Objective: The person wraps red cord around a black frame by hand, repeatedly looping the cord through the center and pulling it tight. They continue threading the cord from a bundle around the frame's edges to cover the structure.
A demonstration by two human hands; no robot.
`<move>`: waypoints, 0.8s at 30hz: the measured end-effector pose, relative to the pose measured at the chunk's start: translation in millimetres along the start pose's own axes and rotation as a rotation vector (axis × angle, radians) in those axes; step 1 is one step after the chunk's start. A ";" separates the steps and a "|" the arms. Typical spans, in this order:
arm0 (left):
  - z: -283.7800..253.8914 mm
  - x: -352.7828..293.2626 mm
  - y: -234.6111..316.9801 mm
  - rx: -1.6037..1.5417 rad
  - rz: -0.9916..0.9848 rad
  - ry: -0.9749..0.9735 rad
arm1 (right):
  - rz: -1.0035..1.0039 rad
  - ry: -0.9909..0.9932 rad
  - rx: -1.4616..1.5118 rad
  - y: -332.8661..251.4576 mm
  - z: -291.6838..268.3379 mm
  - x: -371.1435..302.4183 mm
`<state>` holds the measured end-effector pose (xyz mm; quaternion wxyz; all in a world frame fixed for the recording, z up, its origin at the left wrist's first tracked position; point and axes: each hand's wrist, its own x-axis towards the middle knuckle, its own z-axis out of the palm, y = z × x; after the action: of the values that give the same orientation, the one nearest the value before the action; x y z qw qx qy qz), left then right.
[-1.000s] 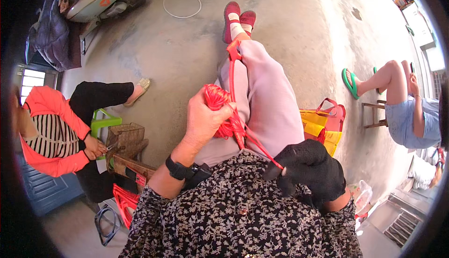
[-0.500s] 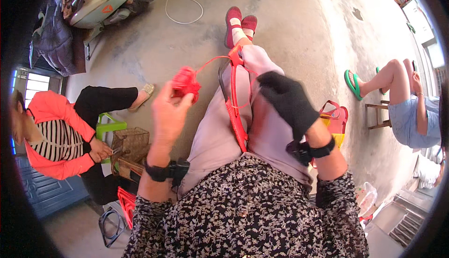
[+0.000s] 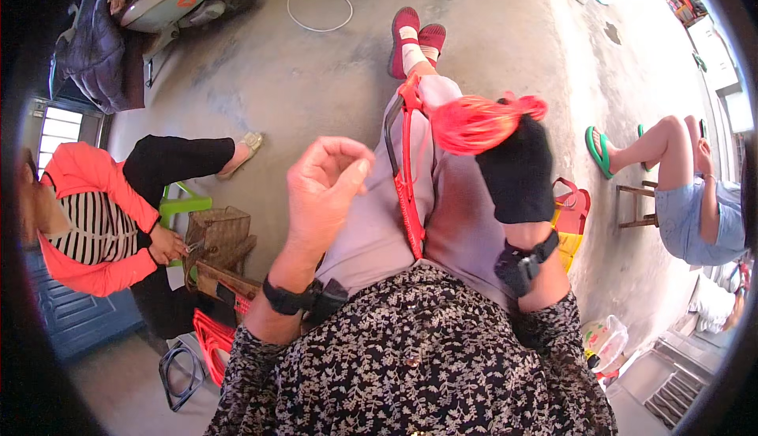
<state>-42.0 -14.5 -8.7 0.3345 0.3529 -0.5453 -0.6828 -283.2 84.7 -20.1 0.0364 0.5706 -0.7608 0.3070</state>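
Observation:
My right hand [image 3: 517, 169], in a black glove, is closed around a bundle of bright red cord [image 3: 475, 124]. The bundle is blurred and sticks out to the left of the glove, above my right thigh. My bare left hand [image 3: 325, 187] hovers over my left thigh with fingers curled and thumb close to the index finger; nothing shows in it. Between my legs stands a long narrow loop frame [image 3: 412, 199], its right side covered in red and its upper left side black. Neither hand visibly touches the frame.
At left a seated person [image 3: 103, 223] in a coral jacket holds a small metal tool beside a woven basket [image 3: 217, 234]. Red loop frames [image 3: 212, 341] and a black one [image 3: 181, 377] lie below. Another person [image 3: 703, 191] sits at right; a red-yellow bag [image 3: 572, 219] stands nearer.
The red cord bundle has passed from my left hand to my gloved right hand, crossing to the right over the frame. My left hand has moved right, nearer the frame.

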 end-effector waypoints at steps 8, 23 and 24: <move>19.7 -12.7 22.8 -1.008 -0.372 -0.452 | 0.345 -0.550 1.887 -54.6 -60.5 -37.9; -83.5 -116.0 -0.8 -0.167 -0.655 -0.178 | 0.285 -0.652 0.606 -63.0 29.5 -41.0; -82.9 -117.7 5.9 -0.169 -0.656 -0.179 | 0.273 -0.672 0.612 -62.0 31.1 -41.2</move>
<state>90.6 41.3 -2.1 0.0761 0.4192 -0.3716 -0.8248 -204.5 93.8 -35.6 -0.4223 0.5175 -0.6730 0.3177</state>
